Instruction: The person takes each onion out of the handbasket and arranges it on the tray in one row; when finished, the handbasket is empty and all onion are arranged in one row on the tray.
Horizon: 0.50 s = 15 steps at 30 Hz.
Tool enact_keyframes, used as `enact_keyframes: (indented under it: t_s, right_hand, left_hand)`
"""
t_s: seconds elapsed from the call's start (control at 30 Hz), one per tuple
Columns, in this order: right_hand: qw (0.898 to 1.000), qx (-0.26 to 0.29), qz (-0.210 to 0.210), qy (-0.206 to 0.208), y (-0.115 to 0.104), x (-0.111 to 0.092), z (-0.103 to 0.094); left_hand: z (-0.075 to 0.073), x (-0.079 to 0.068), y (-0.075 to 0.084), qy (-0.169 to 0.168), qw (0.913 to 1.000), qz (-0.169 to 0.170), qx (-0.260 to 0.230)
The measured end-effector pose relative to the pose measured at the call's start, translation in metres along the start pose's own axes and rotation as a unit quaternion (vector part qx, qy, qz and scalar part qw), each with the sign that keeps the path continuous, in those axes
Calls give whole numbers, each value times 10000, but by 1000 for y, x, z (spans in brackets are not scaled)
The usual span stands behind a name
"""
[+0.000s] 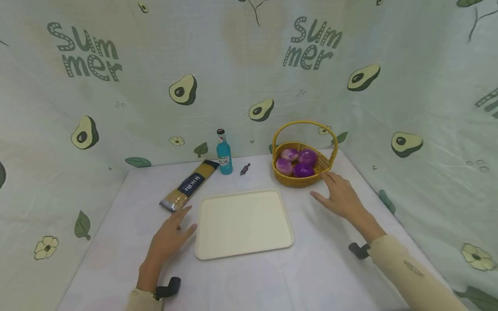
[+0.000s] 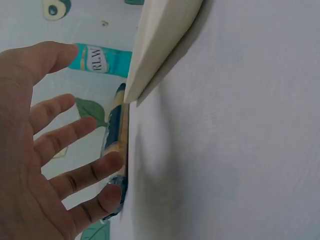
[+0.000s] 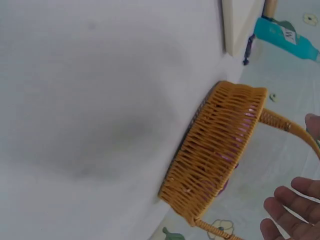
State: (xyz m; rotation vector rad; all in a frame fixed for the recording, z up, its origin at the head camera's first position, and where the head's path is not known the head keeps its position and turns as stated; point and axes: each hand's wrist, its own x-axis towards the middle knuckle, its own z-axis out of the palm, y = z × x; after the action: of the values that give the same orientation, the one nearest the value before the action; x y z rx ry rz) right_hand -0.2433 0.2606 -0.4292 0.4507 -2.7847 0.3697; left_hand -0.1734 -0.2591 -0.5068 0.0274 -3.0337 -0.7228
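My left hand (image 1: 170, 235) hovers at the left side of a cream rectangular tray (image 1: 245, 224), thumb and fingers spread, holding nothing. Just beyond its fingertips lies a long pack of pasta (image 1: 189, 185) with a dark label, slanting across the table. My right hand (image 1: 342, 196), also spread and holding nothing, is by the front right of a yellow wicker basket (image 1: 297, 181) with a tall arched handle. Several purple, onion-like round things (image 1: 304, 169) fill the basket. In the right wrist view, the fingers (image 3: 295, 207) appear beside the basket's handle (image 3: 280, 122).
Behind the tray stands an upright bottle (image 1: 224, 157) of blue drink with a dark cap. A small purple wrapped candy (image 1: 245, 169) lies to its right. Avocado-print cloth (image 1: 218, 56) walls the table (image 1: 233, 280) at the back and both sides.
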Motion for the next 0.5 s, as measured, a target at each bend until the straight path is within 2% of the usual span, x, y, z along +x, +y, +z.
enact_keyframes:
  t_s: [0.17, 0.3, 0.37, 0.5]
  right_hand:
    - [10000, -27, 0, -72, -4, 6, -1]
    - [9998, 1, -197, 25, -6, 16, 0]
    - [9995, 30, -307, 98, -5, 22, 1]
    - [9992, -44, -367, 171, 0, 33, 4]
  left_hand:
    - [21, 9, -6, 17, 9980, 565, -298]
    - [27, 11, -13, 232, 9942, 1005, -298]
    - [28, 11, -16, 285, 9929, 1106, -319]
    - [27, 11, -20, 180, 9929, 1089, -443]
